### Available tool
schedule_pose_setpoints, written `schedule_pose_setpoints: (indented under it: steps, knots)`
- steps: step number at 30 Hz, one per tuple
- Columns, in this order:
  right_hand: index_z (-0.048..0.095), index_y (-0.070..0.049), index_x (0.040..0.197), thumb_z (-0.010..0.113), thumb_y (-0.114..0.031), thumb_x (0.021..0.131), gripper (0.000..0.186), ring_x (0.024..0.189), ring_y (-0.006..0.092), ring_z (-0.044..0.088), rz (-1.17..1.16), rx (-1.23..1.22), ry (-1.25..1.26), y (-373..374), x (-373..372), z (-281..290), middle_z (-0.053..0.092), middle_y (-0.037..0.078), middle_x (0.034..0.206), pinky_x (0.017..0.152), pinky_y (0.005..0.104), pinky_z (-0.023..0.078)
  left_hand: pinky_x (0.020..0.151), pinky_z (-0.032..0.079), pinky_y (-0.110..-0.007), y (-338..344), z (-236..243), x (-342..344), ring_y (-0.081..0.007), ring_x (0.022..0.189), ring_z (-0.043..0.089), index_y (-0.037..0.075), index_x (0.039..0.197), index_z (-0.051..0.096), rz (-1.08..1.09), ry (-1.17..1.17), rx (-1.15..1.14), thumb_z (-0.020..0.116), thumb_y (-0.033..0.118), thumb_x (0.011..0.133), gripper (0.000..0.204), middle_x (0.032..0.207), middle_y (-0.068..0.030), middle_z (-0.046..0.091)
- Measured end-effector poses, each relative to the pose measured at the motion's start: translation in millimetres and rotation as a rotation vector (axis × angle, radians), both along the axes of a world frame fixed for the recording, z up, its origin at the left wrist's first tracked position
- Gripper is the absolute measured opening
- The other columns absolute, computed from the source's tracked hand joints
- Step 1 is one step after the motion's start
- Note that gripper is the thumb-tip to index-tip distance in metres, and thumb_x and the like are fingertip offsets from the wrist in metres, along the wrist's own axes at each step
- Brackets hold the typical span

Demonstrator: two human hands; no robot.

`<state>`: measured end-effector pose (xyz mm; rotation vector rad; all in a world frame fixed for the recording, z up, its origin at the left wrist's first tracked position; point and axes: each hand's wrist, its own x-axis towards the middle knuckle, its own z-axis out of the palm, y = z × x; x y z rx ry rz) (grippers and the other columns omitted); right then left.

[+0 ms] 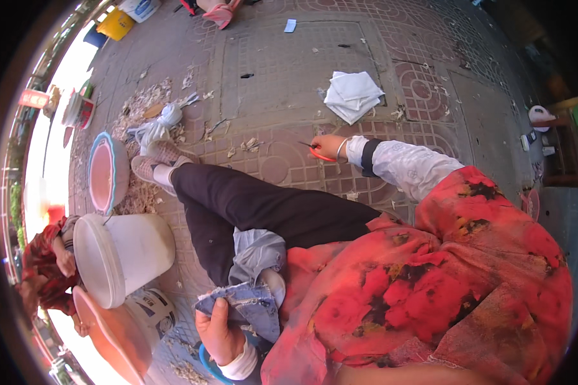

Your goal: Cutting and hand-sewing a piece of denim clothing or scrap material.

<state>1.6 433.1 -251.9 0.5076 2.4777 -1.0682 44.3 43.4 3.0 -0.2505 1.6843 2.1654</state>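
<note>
My left hand grips a piece of blue denim with pale, frayed stitching, close to my lap and just above a blue basin that is mostly hidden. Out to the right, over the paving, my right hand holds scissors with orange-red handles, blades pointing left. Beyond it lies a pile of white square sheets on the ground. A crumpled grey-blue cloth rests by my dark-trousered legs.
At left stand a white bucket, pink basins and more pails. A co-worker in red sits at the far left. Scraps and pale bundled cloth litter the paving. Another person's foot shows at the top.
</note>
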Motion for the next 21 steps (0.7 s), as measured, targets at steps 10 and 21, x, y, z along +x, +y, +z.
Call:
schedule_pose_setpoints:
  steps: [10, 21]
  knots:
    - [0.044, -0.005, 0.116, 0.054, -0.017, 0.079, 0.041, 0.095, 0.0349, 0.057, 0.056, 0.289, -0.352, -11, 65, -65, 0.06, 0.018, 0.1, 0.078, 0.044, 0.046, 0.079, 0.044, -0.03, 14, 4, 4, -0.0166, 0.083, 0.057, 0.003, 0.097, 0.055, 0.02, 0.076, -0.053, 0.053, 0.004, 0.082, 0.015, 0.09, -0.0063, 0.061]
    - [0.063, -0.005, 0.093, 0.054, -0.017, 0.074, 0.024, 0.084, 0.0312, 0.061, 0.664, 0.583, -0.257, 7, 50, -35, 0.063, 0.017, 0.087, 0.071, 0.041, 0.048, 0.076, 0.046, -0.028, 29, 24, 11, -0.0159, 0.082, 0.058, 0.002, 0.098, 0.053, 0.225, 0.037, 0.094, 0.05, -0.002, 0.082, 0.016, 0.091, -0.0083, 0.061]
